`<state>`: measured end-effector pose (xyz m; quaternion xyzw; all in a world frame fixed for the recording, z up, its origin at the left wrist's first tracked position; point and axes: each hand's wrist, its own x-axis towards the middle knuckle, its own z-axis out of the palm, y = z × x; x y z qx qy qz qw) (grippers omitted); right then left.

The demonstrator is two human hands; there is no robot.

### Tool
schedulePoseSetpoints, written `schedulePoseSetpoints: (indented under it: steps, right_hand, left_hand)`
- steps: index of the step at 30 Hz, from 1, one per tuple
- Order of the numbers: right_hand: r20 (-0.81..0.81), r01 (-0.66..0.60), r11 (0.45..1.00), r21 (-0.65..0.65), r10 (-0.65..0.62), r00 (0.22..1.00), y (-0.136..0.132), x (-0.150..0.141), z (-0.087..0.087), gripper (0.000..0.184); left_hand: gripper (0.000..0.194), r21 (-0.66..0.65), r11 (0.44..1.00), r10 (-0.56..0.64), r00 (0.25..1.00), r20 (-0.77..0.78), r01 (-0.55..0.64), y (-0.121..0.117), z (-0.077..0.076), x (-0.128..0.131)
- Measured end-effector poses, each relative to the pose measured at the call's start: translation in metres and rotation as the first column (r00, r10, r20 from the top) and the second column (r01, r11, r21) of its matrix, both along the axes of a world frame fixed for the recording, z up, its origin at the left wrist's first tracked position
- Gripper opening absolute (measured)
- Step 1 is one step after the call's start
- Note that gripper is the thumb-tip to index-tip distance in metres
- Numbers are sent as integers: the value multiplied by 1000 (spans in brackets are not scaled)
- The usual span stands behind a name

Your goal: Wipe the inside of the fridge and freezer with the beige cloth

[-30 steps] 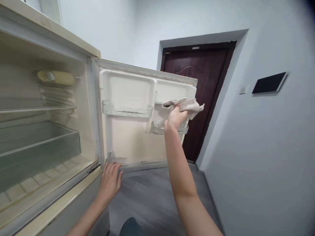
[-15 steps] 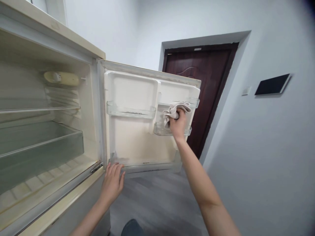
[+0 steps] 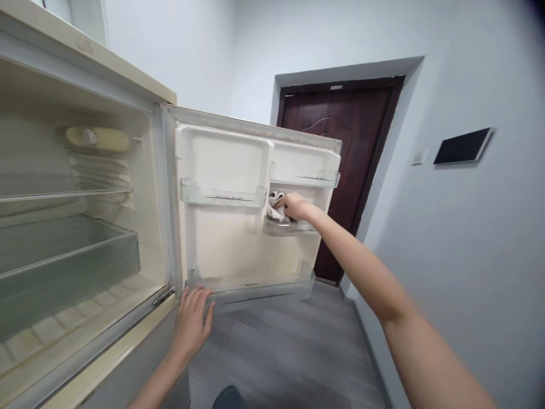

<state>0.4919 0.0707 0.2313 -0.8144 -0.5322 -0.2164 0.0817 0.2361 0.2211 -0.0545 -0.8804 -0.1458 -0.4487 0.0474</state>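
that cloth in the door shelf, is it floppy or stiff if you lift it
Probably floppy: the cloth is bunched into soft folds under the right hand. Likely light, since it crumples into the small door shelf without sagging it. Unlikely to slip or roll; it should drape from the grip.

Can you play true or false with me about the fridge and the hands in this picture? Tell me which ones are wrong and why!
1. The right hand holds a cloth in a small shelf on the fridge door. True.
2. The left hand holds a bottle. False: it holds nothing and rests flat by the bottom edge of the open door.
3. The fridge door is shut. False: it stands wide open, its inner side facing the camera.
4. A dark brown room door stands behind the fridge door. True.
5. The door shelves are full of food. False: the clear shelves look bare, apart from the cloth.
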Motion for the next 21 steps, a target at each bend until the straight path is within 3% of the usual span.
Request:
schedulePoseSetpoints:
  steps: [3,5,8,11,17,21]
  right_hand:
    - [252,-25,995,100,-1,968,-22,9,-1,39]
    - [379,31,996,88,-63,923,-33,15,-3,39]
    - [363,211,975,-74,-171,916,-41,23,-5,34]
    - [360,243,958,-156,-174,917,-46,25,-4,28]
    - [614,108,992,-70,-43,788,-65,23,-8,39]
    - [514,254,966,-54,-191,836,-72,17,-8,32]
  left_hand:
    - [23,2,1000,-8,1000,-2,8,1,0,-1]
    - [23,2,1000,-14,1000,-4,14,1,0,-2]
    - [23,-6,1000,-22,1000,-6,22,1,1,-3]
    - [24,-17,1000,-20,1000,-7,20,1,0,-3]
    - [24,11,1000,-29,1000,0,29,4,-3,-3]
    - [24,-1,999,-34,999,-10,34,4,-3,-4]
